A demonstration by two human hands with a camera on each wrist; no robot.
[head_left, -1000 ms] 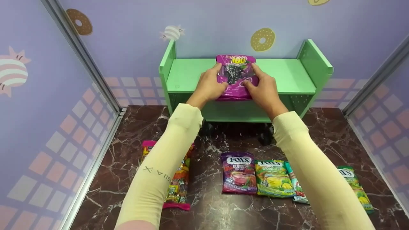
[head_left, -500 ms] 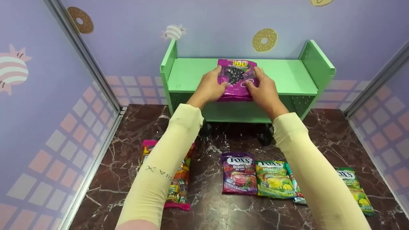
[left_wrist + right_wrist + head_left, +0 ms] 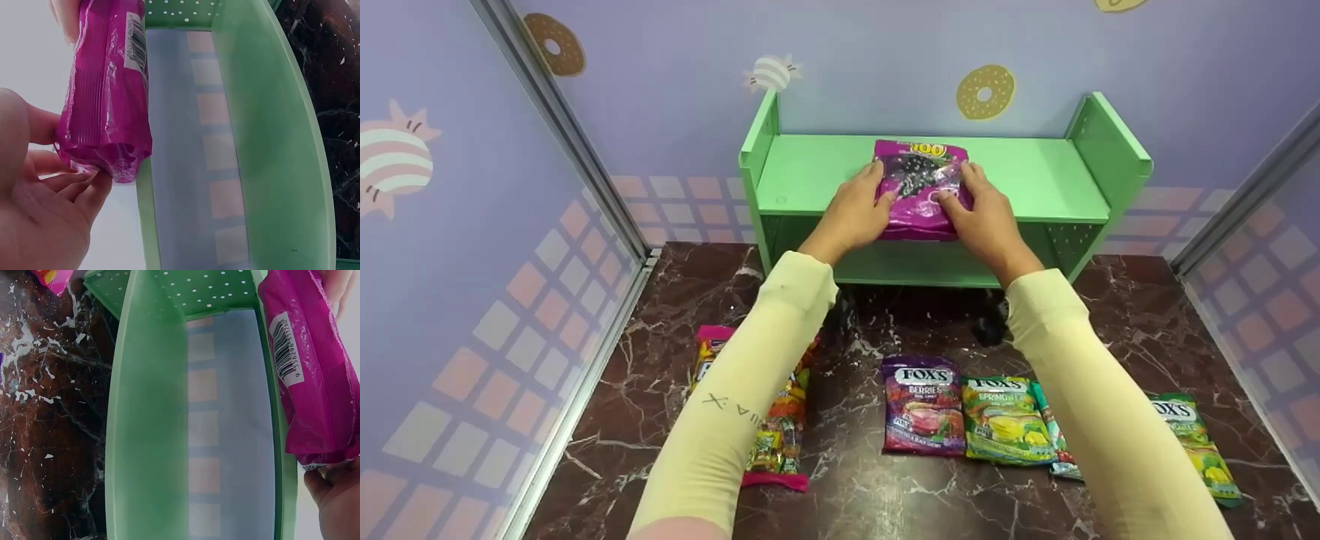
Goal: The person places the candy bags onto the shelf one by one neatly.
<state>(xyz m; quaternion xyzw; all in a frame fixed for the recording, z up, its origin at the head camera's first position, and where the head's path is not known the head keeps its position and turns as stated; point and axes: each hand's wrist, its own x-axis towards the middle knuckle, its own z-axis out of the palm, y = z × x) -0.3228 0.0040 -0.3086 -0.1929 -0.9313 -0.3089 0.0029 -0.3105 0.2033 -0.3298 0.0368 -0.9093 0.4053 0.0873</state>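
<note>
Both hands occupied with one item. Purple candy packet (image 3: 921,206) lies directly between the left hand (image 3: 855,210) and right hand (image 3: 986,221), in contact with both. Left hand grips one side edge, thumb over the printed face; right hand grips the opposite edge likewise. Spacing between hands: the packet's width. Printed face with "100" lettering is turned up between the thumbs; a barcode label (image 3: 286,350) shows on another face, by the fingers in both wrist views.

Position: packet and hands are at the front edge of the green shelf (image 3: 1035,176), at its upper board, which extends beyond and to either side of the hands. Contact between packet and board: cannot tell.

Nearer the person than the hands, on the dark marbled floor (image 3: 847,502): Fox's Berries packet (image 3: 924,409) below the gap between the hands; yellow-green packet (image 3: 1009,420) just beside it, below the right hand; teal packet (image 3: 1057,442) partly hidden by the right sleeve (image 3: 1110,420). Pink-edged packet (image 3: 793,405) lies partly under the line of the left sleeve (image 3: 727,390).
</note>
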